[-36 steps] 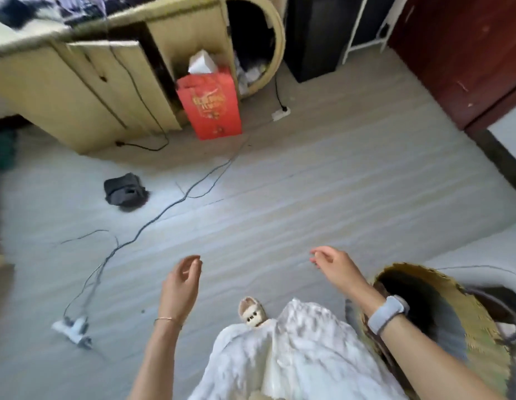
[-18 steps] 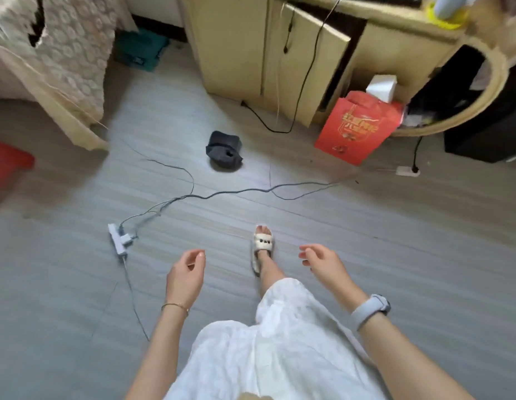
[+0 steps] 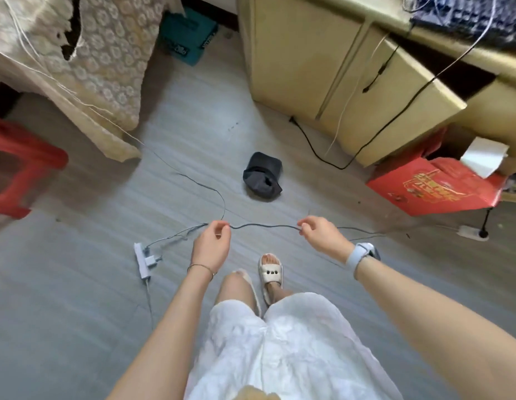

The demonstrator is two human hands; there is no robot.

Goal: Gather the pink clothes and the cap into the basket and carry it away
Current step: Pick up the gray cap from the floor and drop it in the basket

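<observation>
The cap, a dark crumpled thing, was seen lying on the floor, and every other place is given here from it. Both hands were held out on the near side of the cap, apart from it: the left hand a little to the left, the right hand a little to the right, each empty and loosely curled with nothing grasped. A thin grey cable was stretched across the floor between the cap and the feet, and it appeared to pass just behind the fingertips of both hands; whether it was touched could not be told. It ran to a white power strip lying near and to the left of the cap. No basket and no pink clothes were visible, so the cap was judged to be the thing reached for. The chief risk was judged to be the cable: it could be caught by a sandal in the step toward the cap, and the power strip dragged or a stumble caused. A second black cord, trailing from the cabinet to the right of the cap, might be snagged by a careless sweep. The soft cap might also be pinched by one fold only and dropped in the lift.
</observation>
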